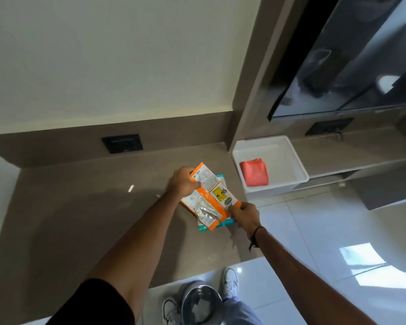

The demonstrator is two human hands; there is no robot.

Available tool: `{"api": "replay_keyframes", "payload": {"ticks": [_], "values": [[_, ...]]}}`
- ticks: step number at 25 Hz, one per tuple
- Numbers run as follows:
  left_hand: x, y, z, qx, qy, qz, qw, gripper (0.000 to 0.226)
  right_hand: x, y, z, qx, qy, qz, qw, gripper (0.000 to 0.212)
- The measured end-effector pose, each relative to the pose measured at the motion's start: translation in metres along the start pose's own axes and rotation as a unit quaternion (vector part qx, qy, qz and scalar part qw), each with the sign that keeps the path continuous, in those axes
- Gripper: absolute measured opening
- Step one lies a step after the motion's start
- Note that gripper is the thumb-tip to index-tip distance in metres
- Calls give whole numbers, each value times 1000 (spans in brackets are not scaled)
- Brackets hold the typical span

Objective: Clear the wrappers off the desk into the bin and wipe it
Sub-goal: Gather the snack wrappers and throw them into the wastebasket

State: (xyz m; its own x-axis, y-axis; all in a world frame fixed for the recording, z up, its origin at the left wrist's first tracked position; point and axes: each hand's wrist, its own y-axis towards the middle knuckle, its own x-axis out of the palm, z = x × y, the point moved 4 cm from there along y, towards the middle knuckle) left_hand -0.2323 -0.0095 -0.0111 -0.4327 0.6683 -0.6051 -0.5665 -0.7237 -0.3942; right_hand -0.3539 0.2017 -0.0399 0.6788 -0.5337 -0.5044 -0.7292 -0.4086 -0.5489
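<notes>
Wrappers: your left hand (182, 181) pinches the far end of the orange wrapper (212, 195), your right hand (244, 215) its near end, over a teal wrapper (222, 225) on the desk (80, 207).
Handling: light, crinkly, slippery foil; grip edges firmly.
Bin (201, 303): near, by your feet.

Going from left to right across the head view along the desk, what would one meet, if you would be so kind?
Black wall socket → left hand → orange wrapper → right hand → red cloth in the white tray → second black socket.
</notes>
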Motion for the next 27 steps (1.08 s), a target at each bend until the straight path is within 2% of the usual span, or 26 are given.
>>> {"api": "replay_keyframes", "payload": {"ticks": [2, 4, 6, 7, 9, 11, 14, 16, 19, 23, 25, 27], "values": [[20, 20, 23, -3, 133, 43, 990, 54, -12, 21, 11, 10, -58, -15, 998, 23], [35, 24, 19, -100, 208, 94, 968, 69, -12, 33, 18, 0, -135, -58, 989, 31], [48, 17, 6, -235, 169, 116, 950, 80, -11, 41, 18, -48, -230, -95, 967, 40], [56, 12, 0, -267, 143, 122, 945, 83, -13, 45, 16, -73, -267, -97, 956, 45], [65, 5, -9, -265, 121, 137, 947, 78, -20, 54, 8, -126, -297, -63, 944, 47], [70, 4, -12, -248, 83, 153, 953, 68, -22, 66, -4, -170, -289, -44, 941, 38], [78, 2, -12, -235, -34, 168, 957, 56, -10, 76, -13, -142, -223, -100, 959, 28], [85, -5, -12, -245, -154, 159, 944, 47, 4, 77, -10, -97, -165, -147, 970, 28], [103, -28, -13, -260, -315, 64, 911, 16, 10, 63, -4, -14, -18, -236, 971, 28], [101, -69, -26, -286, -516, 40, 807, 28, -7, 27, 8, 43, 115, -265, 956, 30], [99, -96, -32, -258, -562, 37, 785, 31, -5, -8, 22, 78, 190, -307, 929, 26], [100, -123, -42, -214, -577, 44, 787, 32, 7, -45, 38, 85, 260, -319, 908, 30]]}}
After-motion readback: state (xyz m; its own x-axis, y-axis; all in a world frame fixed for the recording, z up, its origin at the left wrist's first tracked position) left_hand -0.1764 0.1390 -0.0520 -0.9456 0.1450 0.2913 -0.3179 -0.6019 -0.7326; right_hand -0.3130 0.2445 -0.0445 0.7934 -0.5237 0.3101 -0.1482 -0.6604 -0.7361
